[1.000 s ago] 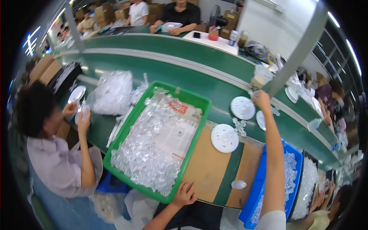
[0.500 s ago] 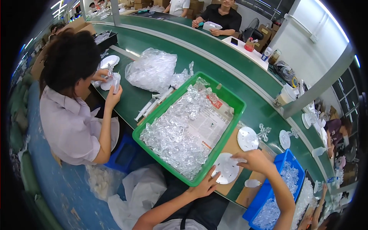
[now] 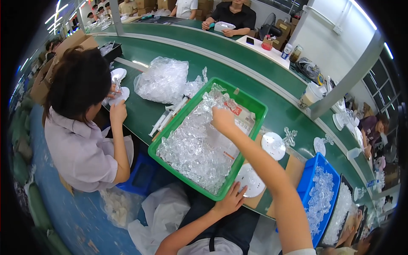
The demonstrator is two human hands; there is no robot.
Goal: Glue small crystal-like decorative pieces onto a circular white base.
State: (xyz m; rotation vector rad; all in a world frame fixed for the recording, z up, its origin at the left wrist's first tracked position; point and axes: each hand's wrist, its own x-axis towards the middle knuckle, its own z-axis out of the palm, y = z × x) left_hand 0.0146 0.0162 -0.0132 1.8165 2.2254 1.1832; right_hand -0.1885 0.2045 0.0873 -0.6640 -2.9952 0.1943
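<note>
My right hand [image 3: 223, 120] reaches into the green tray [image 3: 262, 114], its fingers curled down among clear plastic pieces [image 3: 191, 159]; what they pinch is hidden. Printed newspaper [image 3: 244, 121] lines the tray and shows at its right side. Near the tray's front corner, my left hand [image 3: 229, 200] has its fingers stretched apart, their tips at the left edge of a white round disc with small holes [image 3: 251, 183]. That disc lies on brown cardboard, partly covered by my right forearm. Just beyond it is a second white disc [image 3: 273, 146] beside a clear branched piece [image 3: 290, 137].
A blue bin [image 3: 316, 199] of clear pieces stands at right. A clear bag [image 3: 163, 78] of pieces and white syringe-like tubes [image 3: 163, 121] lie left of the tray. A co-worker [image 3: 80, 140] sits at left handling white discs. Another person [image 3: 233, 19] sits across the green table [image 3: 191, 42].
My right hand has moved from above the near disc up and left into the green tray. My left hand stays by the disc. The view has shifted slightly.
</note>
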